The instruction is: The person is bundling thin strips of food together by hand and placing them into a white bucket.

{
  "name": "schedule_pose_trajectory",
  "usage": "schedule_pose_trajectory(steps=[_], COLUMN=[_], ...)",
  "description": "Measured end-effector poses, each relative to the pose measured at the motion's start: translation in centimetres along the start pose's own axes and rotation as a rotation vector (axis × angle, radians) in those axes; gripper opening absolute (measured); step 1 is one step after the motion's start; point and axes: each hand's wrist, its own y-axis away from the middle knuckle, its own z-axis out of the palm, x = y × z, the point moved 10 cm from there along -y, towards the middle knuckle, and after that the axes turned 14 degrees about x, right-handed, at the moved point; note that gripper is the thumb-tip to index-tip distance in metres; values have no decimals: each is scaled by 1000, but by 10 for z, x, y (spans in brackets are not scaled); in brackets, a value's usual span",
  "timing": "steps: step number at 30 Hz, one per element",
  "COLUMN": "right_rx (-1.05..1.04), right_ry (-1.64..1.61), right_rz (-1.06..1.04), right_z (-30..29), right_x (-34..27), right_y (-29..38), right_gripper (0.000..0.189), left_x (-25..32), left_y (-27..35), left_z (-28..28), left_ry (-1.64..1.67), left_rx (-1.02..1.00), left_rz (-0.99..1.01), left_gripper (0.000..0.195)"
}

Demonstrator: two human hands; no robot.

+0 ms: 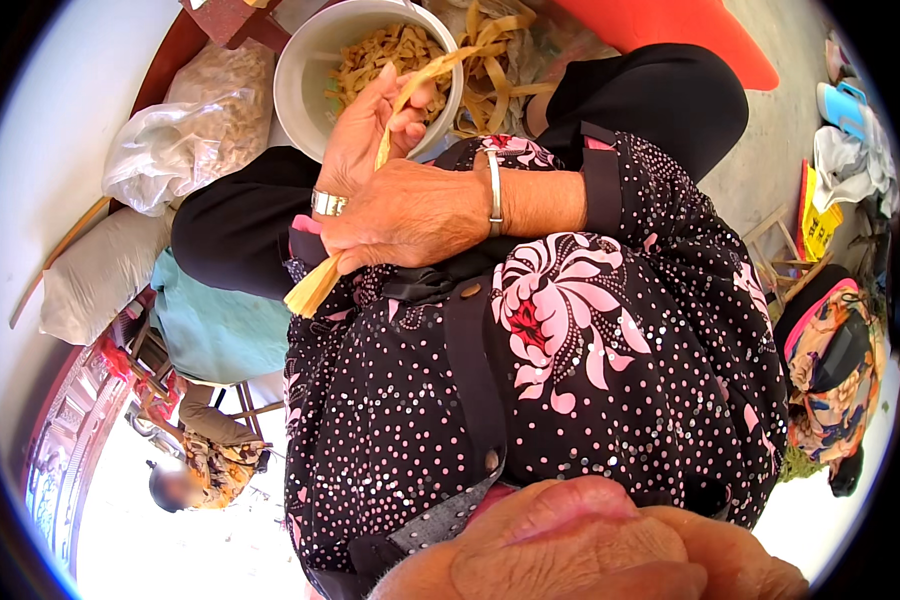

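Note:
My left hand (375, 124), with a metal watch at the wrist, is palm up over the near rim of a white plastic bucket (291, 90). A twisted, pale yellow strip (427, 71), apparently dried plant material, runs across its curled fingers. My right hand (412, 214), a silver bangle on its wrist, is closed around the strip near my lap, crossing in front of the left wrist. The strip's flat, fanned end (313, 286) sticks out below this hand. Short yellow pieces (394, 52) lie in the bucket. Long yellow strips (495, 75) are heaped beside it; the strip leads towards them.
A clear plastic bag of pale pieces (217, 112) stands left of the bucket, above a stuffed grey sack (105, 270). A red surface (667, 37) lies beyond my right knee. Two other people (221, 465) (832, 367) sit at the lower left and far right.

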Motion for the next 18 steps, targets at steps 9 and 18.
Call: schedule_pose_trajectory(steps=[9, 18], right_rx=[154, 841], right_ry=[-334, 147], right_rz=[65, -42], right_z=[-19, -97], right_x=[-3, 8], right_y=[0, 4], right_gripper=[19, 14], left_x=[20, 40], left_y=[19, 94], left_z=[7, 1], left_ry=[-313, -602], left_rx=[67, 414], left_rz=[188, 694], left_gripper=[20, 10])
